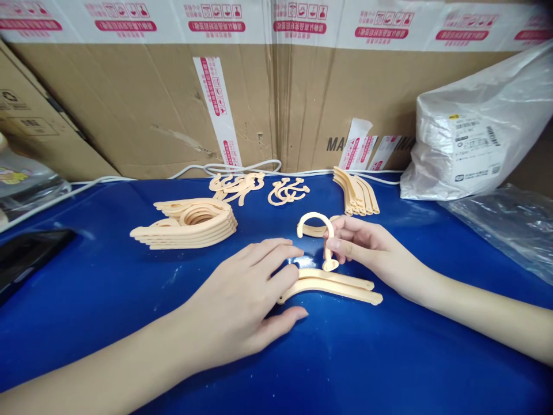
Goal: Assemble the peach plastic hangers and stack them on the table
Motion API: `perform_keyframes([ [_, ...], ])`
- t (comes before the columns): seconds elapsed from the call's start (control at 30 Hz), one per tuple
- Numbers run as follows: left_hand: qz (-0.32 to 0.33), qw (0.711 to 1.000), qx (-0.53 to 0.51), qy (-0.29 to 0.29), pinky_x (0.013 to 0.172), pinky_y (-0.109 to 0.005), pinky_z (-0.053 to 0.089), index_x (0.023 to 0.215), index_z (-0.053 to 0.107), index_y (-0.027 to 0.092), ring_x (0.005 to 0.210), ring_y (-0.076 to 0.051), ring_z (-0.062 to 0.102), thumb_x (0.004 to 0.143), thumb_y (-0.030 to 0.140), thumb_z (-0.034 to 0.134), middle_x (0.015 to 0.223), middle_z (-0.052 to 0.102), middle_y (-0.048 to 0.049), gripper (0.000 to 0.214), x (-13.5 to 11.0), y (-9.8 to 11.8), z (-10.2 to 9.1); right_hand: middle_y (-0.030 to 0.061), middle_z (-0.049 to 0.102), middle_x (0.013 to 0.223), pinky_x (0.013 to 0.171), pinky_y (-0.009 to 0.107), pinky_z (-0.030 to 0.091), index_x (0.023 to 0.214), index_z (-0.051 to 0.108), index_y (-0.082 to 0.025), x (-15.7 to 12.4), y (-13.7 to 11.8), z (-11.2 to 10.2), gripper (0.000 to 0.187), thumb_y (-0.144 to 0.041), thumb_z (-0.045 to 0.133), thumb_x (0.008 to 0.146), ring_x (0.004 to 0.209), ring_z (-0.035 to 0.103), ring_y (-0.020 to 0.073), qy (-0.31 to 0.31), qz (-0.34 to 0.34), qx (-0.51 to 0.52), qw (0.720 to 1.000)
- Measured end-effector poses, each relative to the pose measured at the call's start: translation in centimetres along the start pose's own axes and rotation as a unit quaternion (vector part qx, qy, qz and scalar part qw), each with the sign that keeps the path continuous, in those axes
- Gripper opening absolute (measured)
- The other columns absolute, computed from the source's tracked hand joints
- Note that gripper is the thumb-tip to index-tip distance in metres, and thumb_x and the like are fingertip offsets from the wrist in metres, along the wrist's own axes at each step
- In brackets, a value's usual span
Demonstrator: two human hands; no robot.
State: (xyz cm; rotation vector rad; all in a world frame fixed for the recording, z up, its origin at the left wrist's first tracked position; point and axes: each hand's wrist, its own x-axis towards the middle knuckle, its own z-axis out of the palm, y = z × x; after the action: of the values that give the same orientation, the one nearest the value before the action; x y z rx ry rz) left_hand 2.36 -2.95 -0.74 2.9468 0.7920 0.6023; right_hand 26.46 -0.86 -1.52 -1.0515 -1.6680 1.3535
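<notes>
My left hand point(246, 294) lies on the blue tabletop point(108, 300), fingers curled over the left ends of two curved peach plastic arm pieces point(337, 287) that lie side by side. My right hand point(367, 248) pinches the stem of a peach plastic hook point(317, 226), held upright with its lower end just above the arm pieces.
A stack of assembled peach hangers point(190, 222) sits left of centre. Loose hooks point(287, 191) and more hook pieces point(235, 185) lie behind, with a stack of arm pieces point(356, 193) at right. Cardboard boxes point(142, 109) form the back wall. A plastic bag point(470, 132) stands right; a black phone point(26, 253) left.
</notes>
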Motion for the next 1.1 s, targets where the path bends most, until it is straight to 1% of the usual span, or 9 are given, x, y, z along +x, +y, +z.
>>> perform_keyframes([
  [0.23, 0.004, 1.0, 0.019, -0.008, 0.098, -0.047, 0.047, 0.088, 0.057, 0.018, 0.129, -0.03, 0.045, 0.093, 0.03, 0.052, 0.129, 0.056, -0.0105, 0.014, 0.0, -0.2, 0.2, -0.0016, 0.057, 0.077, 0.061, 0.023, 0.046, 0.088, 0.055, -0.018, 0.0, 0.0, 0.1, 0.019, -0.035, 0.065, 0.086, 0.068, 0.054, 0.0102, -0.01, -0.008, 0.005, 1.0],
  [0.47, 0.021, 0.995, 0.061, 0.071, 0.101, -0.037, 0.043, 0.089, 0.054, 0.015, 0.125, -0.025, 0.049, 0.094, 0.023, 0.053, 0.123, 0.062, -0.0098, 0.01, 0.2, -0.2, 0.8, -0.0028, 0.058, 0.075, 0.062, 0.021, 0.045, 0.09, 0.055, -0.02, 0.0, 0.4, 0.0, 0.018, -0.035, 0.064, 0.088, 0.066, 0.053, 0.0086, -0.009, 0.001, 0.009, 1.0],
  [0.53, 0.0, 0.996, 0.049, 0.078, 0.098, -0.036, 0.044, 0.088, 0.053, 0.016, 0.12, -0.023, 0.052, 0.095, 0.026, 0.053, 0.119, 0.063, -0.0084, 0.012, 0.2, -0.4, 0.5, -0.0031, 0.058, 0.075, 0.062, 0.021, 0.044, 0.09, 0.055, -0.02, 0.0, 0.4, 0.0, 0.018, -0.036, 0.064, 0.088, 0.066, 0.053, 0.0081, -0.007, 0.002, 0.011, 1.0],
  [0.63, -0.102, 0.992, -0.051, 0.054, 0.08, -0.031, 0.047, 0.091, 0.055, 0.018, 0.096, -0.018, 0.059, 0.095, 0.033, 0.055, 0.101, 0.064, -0.0027, 0.015, 0.4, -0.8, -0.3, -0.0034, 0.059, 0.076, 0.062, 0.02, 0.044, 0.089, 0.055, -0.019, -0.1, 0.3, -0.1, 0.018, -0.035, 0.064, 0.089, 0.066, 0.053, 0.0072, 0.001, 0.004, 0.011, 1.0],
  [0.73, -0.206, 0.956, -0.201, 0.062, 0.069, -0.025, 0.046, 0.092, 0.058, 0.021, 0.079, -0.013, 0.057, 0.093, 0.035, 0.058, 0.086, 0.062, 0.0028, 0.014, 0.8, -1.2, -1.1, -0.0036, 0.061, 0.074, 0.061, 0.02, 0.043, 0.09, 0.055, -0.019, -0.2, 0.2, -0.2, 0.016, -0.033, 0.063, 0.09, 0.064, 0.052, 0.0068, 0.004, 0.008, 0.013, 1.0],
  [0.83, -0.257, 0.906, -0.319, 0.105, 0.072, -0.021, 0.048, 0.088, 0.062, 0.021, 0.079, -0.011, 0.059, 0.09, 0.03, 0.062, 0.085, 0.063, 0.0035, 0.009, 1.2, -1.6, -1.5, -0.0035, 0.063, 0.073, 0.06, 0.021, 0.042, 0.092, 0.055, -0.02, -0.1, 0.3, -0.3, 0.015, -0.033, 0.062, 0.09, 0.063, 0.052, 0.0069, 0.006, 0.01, 0.017, 1.0],
  [0.9, -0.285, 0.871, -0.381, 0.124, 0.07, -0.019, 0.048, 0.085, 0.065, 0.021, 0.076, -0.01, 0.059, 0.086, 0.029, 0.066, 0.083, 0.065, 0.0033, 0.008, 1.4, -1.9, -1.6, -0.0037, 0.063, 0.073, 0.06, 0.021, 0.042, 0.092, 0.055, -0.02, -0.1, 0.4, -0.4, 0.015, -0.033, 0.063, 0.09, 0.062, 0.052, 0.0067, 0.011, 0.01, 0.02, 1.0],
  [1.0, -0.332, 0.798, -0.48, 0.15, 0.066, -0.016, 0.05, 0.085, 0.069, 0.021, 0.07, -0.008, 0.059, 0.082, 0.031, 0.07, 0.079, 0.066, 0.0026, 0.011, 1.4, -2.5, -1.5, -0.0043, 0.061, 0.072, 0.059, 0.021, 0.042, 0.092, 0.056, -0.019, -0.1, 0.5, -0.5, 0.015, -0.033, 0.063, 0.09, 0.061, 0.051, 0.0062, 0.016, 0.009, 0.019, 1.0],
  [1.1, -0.372, 0.72, -0.558, 0.176, 0.064, -0.016, 0.054, 0.088, 0.069, 0.019, 0.069, -0.009, 0.061, 0.082, 0.031, 0.069, 0.077, 0.066, 0.0003, 0.014, 1.4, -2.8, -1.6, -0.0041, 0.061, 0.072, 0.059, 0.021, 0.042, 0.091, 0.056, -0.019, -0.1, 0.6, -0.5, 0.015, -0.033, 0.063, 0.09, 0.061, 0.051, 0.0063, 0.015, 0.009, 0.017, 1.0],
])
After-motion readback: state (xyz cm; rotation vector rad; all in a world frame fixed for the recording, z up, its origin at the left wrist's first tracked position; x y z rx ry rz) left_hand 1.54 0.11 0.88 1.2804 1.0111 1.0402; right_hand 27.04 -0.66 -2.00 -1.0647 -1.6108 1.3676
